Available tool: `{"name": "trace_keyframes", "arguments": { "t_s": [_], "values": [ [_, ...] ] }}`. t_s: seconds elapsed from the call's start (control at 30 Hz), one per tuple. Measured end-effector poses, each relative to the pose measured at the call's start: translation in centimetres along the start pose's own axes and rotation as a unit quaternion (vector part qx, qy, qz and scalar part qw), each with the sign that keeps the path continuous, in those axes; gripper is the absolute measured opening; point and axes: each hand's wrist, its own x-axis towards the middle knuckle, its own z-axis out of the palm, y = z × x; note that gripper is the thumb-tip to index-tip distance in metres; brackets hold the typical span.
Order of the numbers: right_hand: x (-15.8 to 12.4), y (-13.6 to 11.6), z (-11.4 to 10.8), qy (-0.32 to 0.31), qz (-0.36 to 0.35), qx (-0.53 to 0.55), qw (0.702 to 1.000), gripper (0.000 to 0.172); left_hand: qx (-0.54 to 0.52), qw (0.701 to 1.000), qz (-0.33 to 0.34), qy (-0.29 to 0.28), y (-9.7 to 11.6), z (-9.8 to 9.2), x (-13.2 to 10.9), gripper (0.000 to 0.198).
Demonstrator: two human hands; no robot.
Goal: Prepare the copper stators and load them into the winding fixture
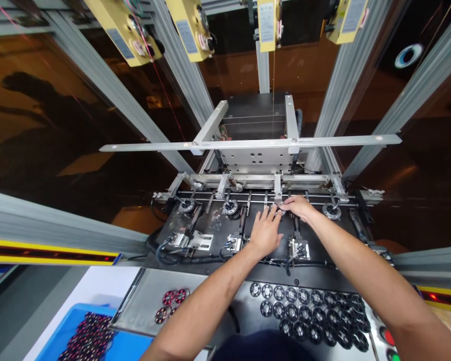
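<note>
At the third winding station [277, 186], the bobbin [281, 211] lies just ahead of our left hand [266, 231], fingers spread open; our right hand [298, 206] is nearer, fingers curled onto it, grip unclear.

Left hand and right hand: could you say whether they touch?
Cannot tell. Head view: left hand and right hand fingertips converge; neither contact nor gap shows.

Dark reflective glass panels [41, 150], slanted aluminium frame posts [108, 85], yellow boxes overhead [124, 30], white tabletop [97, 286]
</note>
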Motion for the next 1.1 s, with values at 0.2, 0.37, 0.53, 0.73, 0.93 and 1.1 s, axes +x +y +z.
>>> {"name": "trace_keyframes", "arguments": {
  "t_s": [0.2, 0.37, 0.53, 0.73, 0.93, 1.1],
  "values": [
    [-3.6, -1.2, -1.9, 0.036, -0.08, -0.071, 0.994, 0.026, -0.007, 1.0, 0.011, 0.011, -0.1, -0.6, -0.2, 0.074],
    [-9.7, 2.7, -9.5, 0.055, -0.104, -0.182, 0.976, 0.023, -0.031, 0.998, 0.038, 0.041, 1.1, -2.8, -0.2, 0.047],
    [-9.3, 6.7, -15.4, 0.118, -0.005, -0.267, 0.956, 0.018, -0.035, 0.985, 0.167, -0.015, 4.7, -3.0, 5.0, 0.046],
    [-6.5, 6.8, -14.3, 0.059, -0.03, -0.271, 0.96, 0.024, 0.033, 0.957, 0.271, -0.093, 7.6, -0.3, 9.8, 0.071],
    [-5.8, 7.3, -14.6, 0.042, 0.032, -0.288, 0.956, 0.026, 0.081, 0.946, 0.288, -0.121, 8.1, 0.8, 9.9, 0.079],
    [-3.3, 7.0, -14.9, 0.036, 0.066, -0.286, 0.955, 0.03, 0.109, 0.943, 0.287, -0.131, 8.4, 0.9, 9.8, 0.086]
  ]
}}
